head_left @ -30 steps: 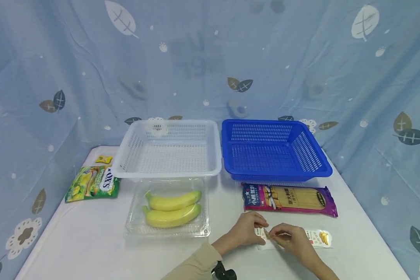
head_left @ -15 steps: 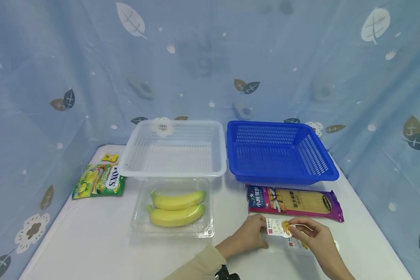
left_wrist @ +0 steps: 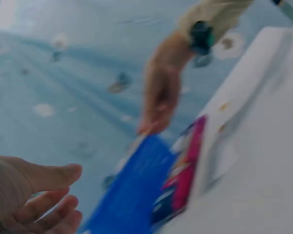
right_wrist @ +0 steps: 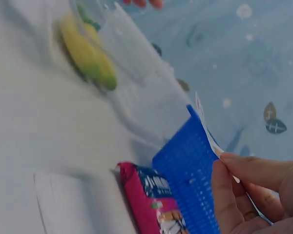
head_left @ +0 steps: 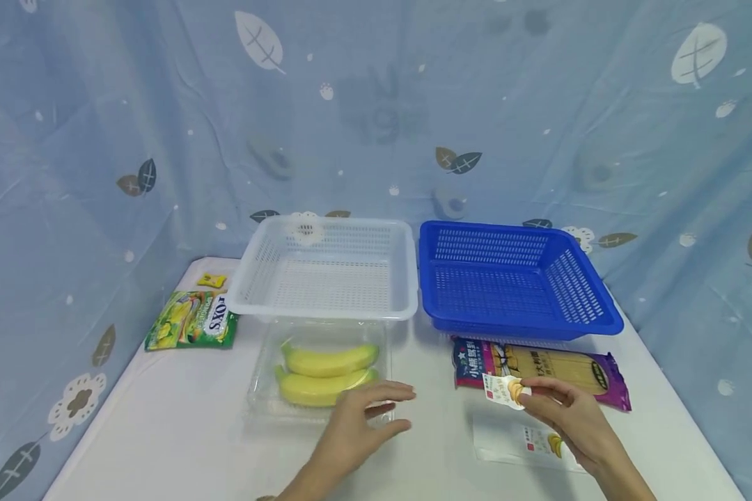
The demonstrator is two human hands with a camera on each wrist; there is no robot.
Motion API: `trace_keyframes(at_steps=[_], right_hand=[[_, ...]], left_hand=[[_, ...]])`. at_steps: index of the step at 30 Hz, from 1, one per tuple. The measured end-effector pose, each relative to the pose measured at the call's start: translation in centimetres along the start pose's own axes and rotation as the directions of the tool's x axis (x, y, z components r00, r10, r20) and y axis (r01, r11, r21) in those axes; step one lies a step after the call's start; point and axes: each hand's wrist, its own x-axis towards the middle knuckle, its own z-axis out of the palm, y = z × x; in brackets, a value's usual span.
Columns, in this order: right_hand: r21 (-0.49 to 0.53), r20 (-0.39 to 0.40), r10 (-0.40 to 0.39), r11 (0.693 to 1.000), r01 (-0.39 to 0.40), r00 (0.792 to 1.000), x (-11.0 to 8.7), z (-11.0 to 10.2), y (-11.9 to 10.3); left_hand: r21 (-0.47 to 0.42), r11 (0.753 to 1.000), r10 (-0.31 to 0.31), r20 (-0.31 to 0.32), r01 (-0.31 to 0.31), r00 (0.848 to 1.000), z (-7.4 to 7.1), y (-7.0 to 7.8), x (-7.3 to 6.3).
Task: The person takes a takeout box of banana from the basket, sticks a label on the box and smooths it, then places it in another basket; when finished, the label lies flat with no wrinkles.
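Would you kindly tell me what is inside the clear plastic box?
Two bananas lie inside the clear plastic box. What is beneath them, or behind the left hand, is hidden.

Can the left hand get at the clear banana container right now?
Probably yes: the left hand appears empty and overlaps the near edge of the clear container in the head view, with nothing visibly blocking. The right hand is apart, pinching a label.

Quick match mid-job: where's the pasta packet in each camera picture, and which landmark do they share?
Head: pasta packet right of centre, partly hidden by the right hand.
Left wrist: pasta packet just right of centre, blurred.
Right wrist: pasta packet at the bottom, near the middle.
Shared landmark: blue basket, beside it throughout.
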Motion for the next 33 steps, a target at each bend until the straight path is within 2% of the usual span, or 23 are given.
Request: trace_keyframes(at_steps=[3,5,7,10,13,17,20,23,27,30,33], right_hand=[[-0.016,0.037,0.011,1.0,-0.011,0.999,0.3,0.5,-0.5],[-0.007,0.05,0.001,1.0,-0.001,0.999,0.5,0.9,-0.8],[0.011,0.071,-0.017,1.0,0.016,0.997,0.7,1.3,-1.1],[0.029,0.142,-0.044,0.999,0.04,0.989,1.1,2.0,-1.6],[0.01,0.214,-0.043,0.999,0.042,0.976,1.6,2.6,-2.2],[-0.027,0.237,-0.035,0.999,0.042,0.971,2.2,3.5,-3.1],[-0.035,0.243,-0.049,0.998,0.059,0.969,2.7,4.4,-3.6],[-0.075,0.232,-0.064,0.994,0.084,0.971,3.2,5.4,-4.3],[-0.146,0.198,-0.101,0.98,0.132,0.975,4.0,7.0,-5.0],[-0.135,0.224,-0.139,0.976,0.172,0.965,4.7,8.1,-5.3],[-0.115,0.266,-0.159,0.974,0.195,0.951,5.2,9.2,-5.5]], left_hand=[[0.013,1.0,-0.008,-0.104,0.009,0.995,-4.4,0.2,-1.2],[0.078,0.997,-0.017,-0.152,0.029,0.988,-7.2,-0.2,-1.8],[0.168,0.985,-0.01,-0.166,0.038,0.986,-9.7,-1.0,-2.3],[0.345,0.938,0.038,-0.159,0.019,0.987,-13.0,-2.8,-3.0],[0.44,0.898,0.047,-0.133,0.017,0.99,-15.3,-4.7,-3.7],[0.43,0.901,-0.027,-0.089,0.063,0.996,-16.7,-6.5,-4.1],[0.419,0.904,-0.068,-0.052,0.084,0.996,-17.1,-7.0,-4.2],[0.443,0.893,-0.075,-0.026,0.079,0.997,-17.3,-7.1,-4.2],[0.47,0.882,-0.039,-0.015,0.041,0.999,-17.4,-7.3,-4.1],[0.468,0.884,-0.012,-0.006,0.014,1.0,-17.3,-7.5,-4.0],[0.464,0.886,-0.016,-0.004,0.017,1.0,-17.2,-7.8,-3.8]])
